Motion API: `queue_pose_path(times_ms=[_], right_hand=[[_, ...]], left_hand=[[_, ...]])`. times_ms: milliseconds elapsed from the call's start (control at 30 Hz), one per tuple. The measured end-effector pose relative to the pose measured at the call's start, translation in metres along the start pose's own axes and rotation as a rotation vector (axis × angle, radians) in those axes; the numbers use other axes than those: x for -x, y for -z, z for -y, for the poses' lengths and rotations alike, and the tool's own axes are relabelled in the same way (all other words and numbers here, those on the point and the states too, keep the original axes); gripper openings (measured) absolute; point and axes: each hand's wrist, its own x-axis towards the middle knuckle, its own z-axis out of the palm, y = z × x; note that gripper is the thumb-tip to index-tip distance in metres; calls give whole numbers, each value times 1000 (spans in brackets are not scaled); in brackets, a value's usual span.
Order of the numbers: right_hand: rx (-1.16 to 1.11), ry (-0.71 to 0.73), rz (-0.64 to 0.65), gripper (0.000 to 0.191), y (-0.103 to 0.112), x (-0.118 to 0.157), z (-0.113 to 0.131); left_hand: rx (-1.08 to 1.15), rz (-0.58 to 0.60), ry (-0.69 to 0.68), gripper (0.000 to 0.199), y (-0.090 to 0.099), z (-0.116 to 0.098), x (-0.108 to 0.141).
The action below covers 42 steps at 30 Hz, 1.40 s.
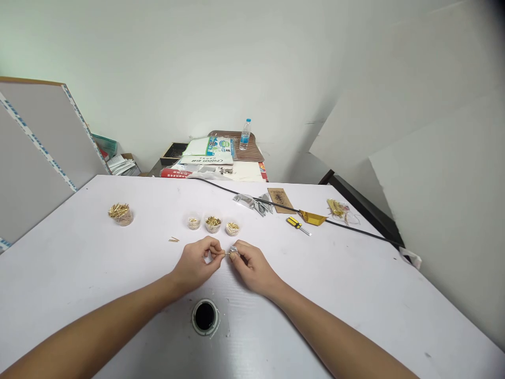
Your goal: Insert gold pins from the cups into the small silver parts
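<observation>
White table (315,321), backed by a pale wall (197,63); landmark, the middle tub (213,230) of brass-coloured pieces. One thin rod (227,254): nearer the wearer than the landmark, slightly right; end pinched in the left hand (199,264). One silvery piece (234,249): at the rod's other end, gripped between thumb and fingers of the right hand (252,267); whether the two join, cannot tell. Handling, as judged: rod light, stiff, slippery, best taken by fingertips near one end; silvery piece light, best held by its edges. Surrounds: smaller tub (193,227) just left of the landmark; right-hand tub (232,232) just right; heaped tub (125,220) well left; loose brass-coloured pins (174,240) left and nearer; screwdriver (299,225) well right; dark-centred pot (204,332) nearer the wearer. Likely obstacles: the landmark and its two neighbours, just beyond the fingers.
</observation>
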Motion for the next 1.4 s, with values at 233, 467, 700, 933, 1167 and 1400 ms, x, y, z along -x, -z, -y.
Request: queue_pose_path(times_ms=[233,467,700,933,1167,1400], right_hand=[[37,-1,24,32,1,0,1],[50,36,74,33,4,0,2],[106,94,102,29,5,2,2],[179,171,132,20,4,5,0],[341,287,99,16,4,6,-5],[163,195,145,22,7,3,-3]], left_hand=[[-28,20,-37,3,3,0,-1],[-56,106,-108,2,7,2,0],[18,217,-41,4,11,3,-1],[59,264,30,6,13,1,1],[104,242,94,12,13,-4,-2],[123,242,93,17,12,-6,-2]])
